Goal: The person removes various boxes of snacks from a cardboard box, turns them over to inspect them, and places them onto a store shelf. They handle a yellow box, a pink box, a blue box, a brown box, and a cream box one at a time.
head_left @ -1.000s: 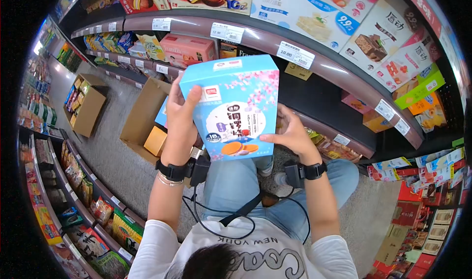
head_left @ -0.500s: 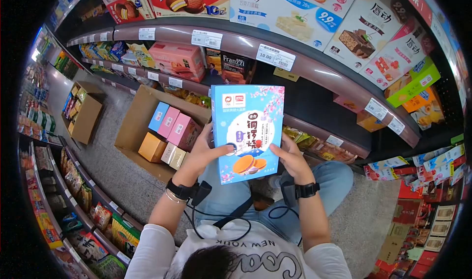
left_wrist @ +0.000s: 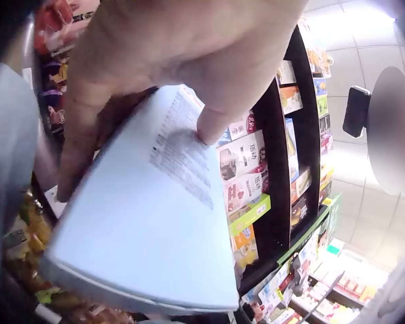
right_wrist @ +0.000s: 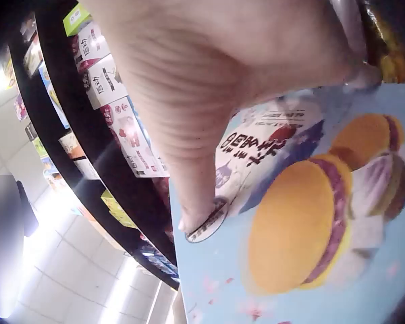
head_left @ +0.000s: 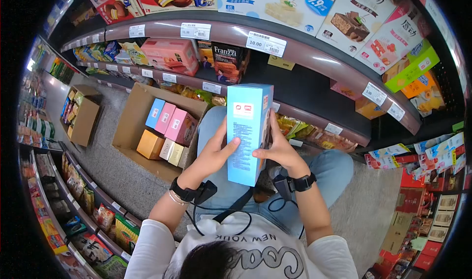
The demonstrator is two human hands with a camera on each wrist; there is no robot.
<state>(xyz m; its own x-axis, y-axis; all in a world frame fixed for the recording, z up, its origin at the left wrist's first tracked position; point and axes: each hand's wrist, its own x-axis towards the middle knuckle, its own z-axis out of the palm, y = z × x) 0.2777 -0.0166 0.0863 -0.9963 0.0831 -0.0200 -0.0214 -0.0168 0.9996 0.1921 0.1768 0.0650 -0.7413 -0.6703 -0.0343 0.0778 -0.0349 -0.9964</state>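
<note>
A light blue snack box [head_left: 243, 146] stands upright over the person's lap, its narrow printed side facing the head camera. The left hand [head_left: 219, 148] grips it from the left, thumb on the narrow side. From the right, the right hand [head_left: 281, 151] holds it, thumb near the front edge. In the left wrist view the left thumb presses the blue side panel [left_wrist: 155, 216] beside fine print. The right wrist view shows the right thumb on the box's front, which pictures round filled cakes [right_wrist: 297, 229].
Left of the knees sits an open cardboard carton [head_left: 132, 156] with several small pink, blue, orange and white boxes. Ahead, a shelf [head_left: 314, 94] with a price-tagged edge curves across. Another carton [head_left: 81, 119] of packets stands in the aisle. Low shelves [head_left: 98, 200] line the left.
The blue box has turned from its broad front to its narrow side, after being lowered toward the lap. Both hands have shifted their hold along with it. The carton's contents now show fully.
</note>
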